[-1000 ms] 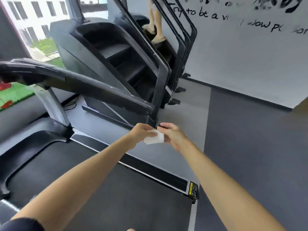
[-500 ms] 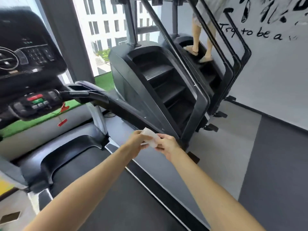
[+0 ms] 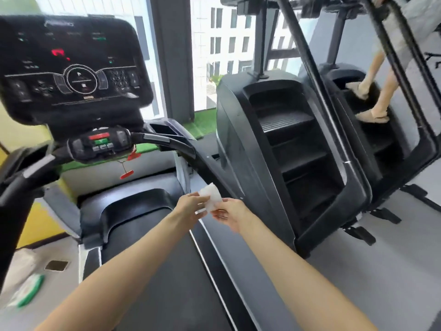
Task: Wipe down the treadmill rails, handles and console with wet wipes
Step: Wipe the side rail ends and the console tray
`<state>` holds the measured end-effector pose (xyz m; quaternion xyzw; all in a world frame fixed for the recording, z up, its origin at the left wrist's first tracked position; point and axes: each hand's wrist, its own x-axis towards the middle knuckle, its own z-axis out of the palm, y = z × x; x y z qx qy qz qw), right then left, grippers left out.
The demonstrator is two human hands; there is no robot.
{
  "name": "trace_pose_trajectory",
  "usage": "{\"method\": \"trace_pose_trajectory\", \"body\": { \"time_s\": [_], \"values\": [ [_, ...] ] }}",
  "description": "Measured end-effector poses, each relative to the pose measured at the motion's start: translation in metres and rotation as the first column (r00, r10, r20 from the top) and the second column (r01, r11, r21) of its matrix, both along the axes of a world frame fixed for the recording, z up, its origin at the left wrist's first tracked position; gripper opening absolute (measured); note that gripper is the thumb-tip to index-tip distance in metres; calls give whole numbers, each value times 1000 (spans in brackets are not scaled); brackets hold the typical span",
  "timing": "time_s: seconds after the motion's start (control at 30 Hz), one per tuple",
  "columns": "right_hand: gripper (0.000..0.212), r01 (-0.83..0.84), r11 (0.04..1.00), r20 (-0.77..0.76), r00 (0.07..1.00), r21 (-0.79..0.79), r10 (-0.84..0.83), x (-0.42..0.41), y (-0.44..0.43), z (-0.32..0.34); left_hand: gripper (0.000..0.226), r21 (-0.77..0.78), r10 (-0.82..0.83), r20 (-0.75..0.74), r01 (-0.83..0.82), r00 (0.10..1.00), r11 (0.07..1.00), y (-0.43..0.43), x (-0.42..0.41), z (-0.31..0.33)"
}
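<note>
Both forearms reach in from the bottom edge over the treadmill belt (image 3: 155, 283). On the floor left of the deck I see a blurred green-and-white pack (image 3: 28, 292); can't read the label. Above the belt's right edge, left hand (image 3: 191, 206) and right hand (image 3: 232, 213) meet. Both pinch the same white wet wipe (image 3: 211, 198) between thumb and fingers, left on its near-left edge, right on its lower right edge. The wipe is folded, held in the air, just beside the sloping right handrail (image 3: 207, 170); can't tell whether it touches. Motor cover (image 3: 133, 204) sits just past the hands. Further up, the control pod (image 3: 101, 142) shows red and green buttons, with a red safety tag (image 3: 127, 175) hanging below it. The console (image 3: 71, 68) is above, lit, with a red readout. To the right stands a black stair climber (image 3: 286, 151). Behind it, someone's legs (image 3: 372, 91) are on a second one.
</note>
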<state>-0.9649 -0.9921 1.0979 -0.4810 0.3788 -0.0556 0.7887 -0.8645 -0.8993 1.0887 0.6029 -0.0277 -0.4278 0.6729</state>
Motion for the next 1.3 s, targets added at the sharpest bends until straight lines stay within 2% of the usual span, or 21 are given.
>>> {"method": "trace_pose_trajectory", "body": {
  "time_s": [0.17, 0.4, 0.47, 0.53, 0.6, 0.67, 0.7, 0.8, 0.87, 0.93, 1.0, 1.07, 1.13, 1.17, 1.2, 1.27, 1.3],
  "values": [
    [25, -88, 996, 12, 996, -2, 88, 82, -27, -4, 13, 2, -12, 28, 12, 1000, 1000, -28, 79, -5],
    [20, -87, 991, -38, 996, -105, 84, 209, -75, -5, 17, -1, -5, 116, 5, 993, 1000, -89, 217, -7],
    [25, -52, 988, -50, 998, -148, 45, 240, -89, -4, 18, -10, -4, 110, 5, 994, 1000, -105, 256, -6],
    [22, -8, 982, -76, 997, -190, -7, 267, -102, -8, 18, 6, 10, 113, -11, 994, 1000, -118, 290, -6],
    [13, -51, 926, -167, 986, -374, -14, 290, -115, -16, 20, -3, 7, 98, -7, 995, 1000, -131, 316, -7],
    [7, -209, 765, -317, 948, -609, 6, 312, -133, -29, 26, -49, 5, 57, -2, 998, 999, -146, 341, -9],
    [6, -271, 692, -368, 930, -669, 9, 324, -142, -33, 28, -53, 4, 54, -2, 999, 999, -155, 355, -11],
    [12, -327, 598, -395, 918, -732, 18, 359, -167, -43, 36, 14, 10, 107, -12, 994, 1000, -179, 395, -13],
    [27, -341, 569, -398, 917, -748, 26, 384, -184, -44, 37, 109, -26, 168, 8, 985, 994, -192, 419, -14],
    [35, -340, 577, -389, 920, -743, 42, 411, -201, -47, 29, 248, -98, 299, 22, 949, 969, -198, 444, -14],
    [35, -358, 558, -390, 918, -749, 65, 435, -211, -51, 20, 368, -205, 451, 28, 868, 929, -201, 470, -18],
    [26, -378, 534, -401, 913, -756, 78, 456, -217, -55, 18, 473, -296, 572, -14, 765, 881, -203, 495, -24],
    [14, -391, 509, -397, 912, -767, 102, 474, -219, -59, 11, 565, -401, 669, -77, 626, 822, -205, 519, -30],
    [20, -406, 489, -395, 909, -772, 130, 481, -219, -61, 6, 618, -484, 702, -109, 522, 779, -204, 529, -32],
    [29, -419, 461, -394, 906, -782, 157, 490, -221, -63, 10, 663, -578, 724, -149, 376, 734, -205, 541, -34],
    [35, -434, 423, -400, 900, -796, 170, 509, -227, -66, 22, 701, -721, 693, -237, 6, 672, -207, 565, -35],
    [33, -434, 424, -404, 900, -795, 162, 520, -229, -67, 27, 699, -739, 665, -260, -108, 666, -208, 576, -37]
  ]
}}
